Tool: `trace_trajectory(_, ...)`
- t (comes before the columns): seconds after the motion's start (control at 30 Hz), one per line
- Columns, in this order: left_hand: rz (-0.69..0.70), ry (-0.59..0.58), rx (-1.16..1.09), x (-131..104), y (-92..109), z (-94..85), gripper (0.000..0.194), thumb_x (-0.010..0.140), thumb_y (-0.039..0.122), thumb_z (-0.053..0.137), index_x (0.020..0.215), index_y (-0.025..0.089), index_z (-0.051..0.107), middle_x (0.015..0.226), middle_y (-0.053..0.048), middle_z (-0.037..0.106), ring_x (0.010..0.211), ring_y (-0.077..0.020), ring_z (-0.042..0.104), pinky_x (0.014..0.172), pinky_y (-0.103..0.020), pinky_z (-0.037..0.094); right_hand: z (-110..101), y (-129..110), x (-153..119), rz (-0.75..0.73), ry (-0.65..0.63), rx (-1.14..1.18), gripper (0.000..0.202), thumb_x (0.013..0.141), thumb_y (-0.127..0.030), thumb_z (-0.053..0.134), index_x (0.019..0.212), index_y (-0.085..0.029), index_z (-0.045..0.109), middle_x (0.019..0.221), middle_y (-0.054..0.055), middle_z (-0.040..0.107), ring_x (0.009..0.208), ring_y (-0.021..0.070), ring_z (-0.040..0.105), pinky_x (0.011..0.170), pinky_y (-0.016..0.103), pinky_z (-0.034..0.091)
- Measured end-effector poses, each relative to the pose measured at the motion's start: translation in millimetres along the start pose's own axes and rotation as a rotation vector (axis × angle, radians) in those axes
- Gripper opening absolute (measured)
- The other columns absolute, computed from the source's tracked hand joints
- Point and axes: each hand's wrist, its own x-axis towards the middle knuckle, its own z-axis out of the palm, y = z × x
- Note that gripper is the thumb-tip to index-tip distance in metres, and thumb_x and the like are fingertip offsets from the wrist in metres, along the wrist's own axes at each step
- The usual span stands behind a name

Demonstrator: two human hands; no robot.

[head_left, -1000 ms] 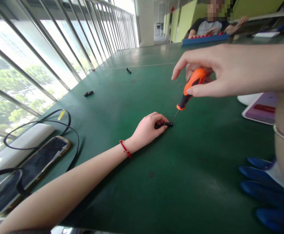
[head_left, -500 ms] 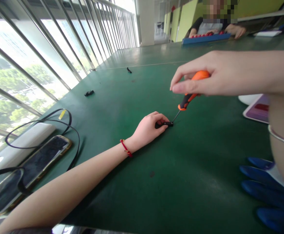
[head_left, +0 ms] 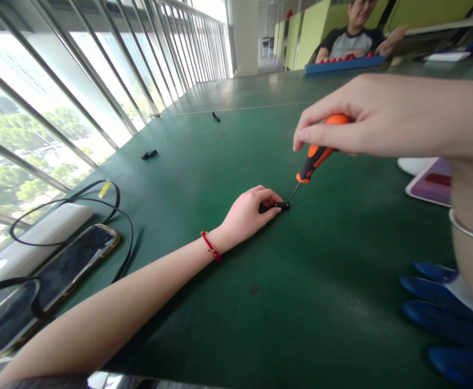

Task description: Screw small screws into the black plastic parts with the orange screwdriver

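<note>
Two hands (head_left: 247, 217), one screwdriver (head_left: 316, 157)

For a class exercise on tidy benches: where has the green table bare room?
Bare: near side, between left forearm and blue glove; middle, between left hand and far black piece. Crowded: left edge, with phone, white device, cable; and around the screwdriver.

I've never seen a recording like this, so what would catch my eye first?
Probably the orange-and-black screwdriver, slanting down from the right hand at upper right. Its tip meets a small black part that the left hand pins to the green table near the middle.
</note>
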Motion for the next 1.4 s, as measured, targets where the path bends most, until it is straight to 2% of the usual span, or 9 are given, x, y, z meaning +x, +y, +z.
trace_trajectory(0.1,-0.001,0.010,0.002,0,0,-0.3,0.016,0.083,0.018,0.059,0.094,0.017,0.070,0.091,-0.004,0.064,0.079,-0.0127,0.060,0.074,-0.025,0.050,1,-4,2,-0.085,-0.203,-0.179,0.017,0.070,-0.024,0.075,0.087,-0.022,0.071,0.052,-0.011,0.052,0.037,-0.0021,0.036,0.040,0.019,0.019)
trace_trajectory(0.27,0.005,0.026,0.034,0,-1,0.1,0.015,0.083,0.018,0.059,0.092,0.017,0.071,0.089,-0.004,0.064,0.081,-0.0139,0.060,0.074,-0.026,0.050,-1,-1,-1,-0.070,-0.202,-0.168,0.039,0.086,-0.052,0.055,0.069,-0.019,0.067,0.044,-0.006,0.025,0.037,0.0008,0.017,0.038,0.024,0.013)
trace_trajectory(0.43,-0.010,0.059,0.077,1,0,0.3,0.014,0.082,0.018,0.059,0.090,0.017,0.071,0.088,-0.004,0.064,0.082,-0.0156,0.060,0.076,-0.028,0.050,0,-4,-1,-0.041,-0.151,-0.217,0.018,0.070,-0.028,0.076,0.086,-0.024,0.070,0.061,-0.007,0.056,0.048,0.0034,0.043,0.046,0.023,0.025)
trace_trajectory(0.6,-0.013,0.086,0.111,2,-1,-0.1,0.013,0.082,0.018,0.059,0.089,0.016,0.071,0.089,-0.005,0.064,0.085,-0.0172,0.059,0.080,-0.030,0.049,5,-3,0,-0.039,-0.163,-0.168,0.035,0.081,-0.055,0.061,0.073,-0.022,0.068,0.048,-0.005,0.039,0.041,0.0036,0.030,0.047,0.026,0.023)
trace_trajectory(0.77,-0.015,0.069,0.102,3,-1,-0.2,0.014,0.082,0.018,0.059,0.090,0.016,0.070,0.090,-0.005,0.065,0.085,-0.0172,0.059,0.078,-0.030,0.049,4,0,-1,-0.049,-0.139,-0.189,0.015,0.068,-0.027,0.076,0.081,-0.024,0.069,0.059,-0.007,0.054,0.044,0.0038,0.038,0.046,0.024,0.025)
trace_trajectory(0.83,-0.013,0.067,0.102,2,-2,-0.1,0.014,0.082,0.017,0.058,0.091,0.016,0.070,0.090,-0.005,0.064,0.084,-0.0171,0.059,0.078,-0.030,0.050,6,-5,-2,-0.028,-0.144,-0.150,0.018,0.068,-0.036,0.077,0.077,-0.022,0.068,0.057,-0.007,0.053,0.045,0.0033,0.038,0.046,0.023,0.025)
trace_trajectory(0.97,-0.009,0.070,0.109,2,-3,0.3,0.014,0.082,0.018,0.058,0.090,0.017,0.069,0.090,-0.005,0.064,0.084,-0.0171,0.059,0.079,-0.030,0.050,17,-19,2,0.098,-0.053,-0.073,0.048,0.081,-0.058,0.057,0.056,-0.017,0.058,0.043,-0.006,0.028,0.040,0.0023,0.020,0.045,0.023,0.019)
trace_trajectory(1.17,0.021,0.076,0.149,2,-4,0.8,0.014,0.083,0.019,0.057,0.092,0.017,0.068,0.089,-0.005,0.064,0.086,-0.0179,0.059,0.081,-0.032,0.049,28,-20,-2,0.097,0.063,0.020,0.014,0.067,-0.017,0.073,0.072,-0.021,0.060,0.062,-0.006,0.056,0.052,0.0063,0.044,0.050,0.022,0.030)
trace_trajectory(1.4,-0.019,0.060,0.097,3,-2,-0.6,0.014,0.083,0.018,0.058,0.090,0.016,0.070,0.089,-0.005,0.064,0.084,-0.0170,0.059,0.077,-0.030,0.049,35,-13,-55,0.172,0.229,0.171,0.032,0.083,-0.041,0.059,0.061,-0.018,0.059,0.051,-0.002,0.051,0.049,0.0081,0.040,0.048,0.025,0.029)
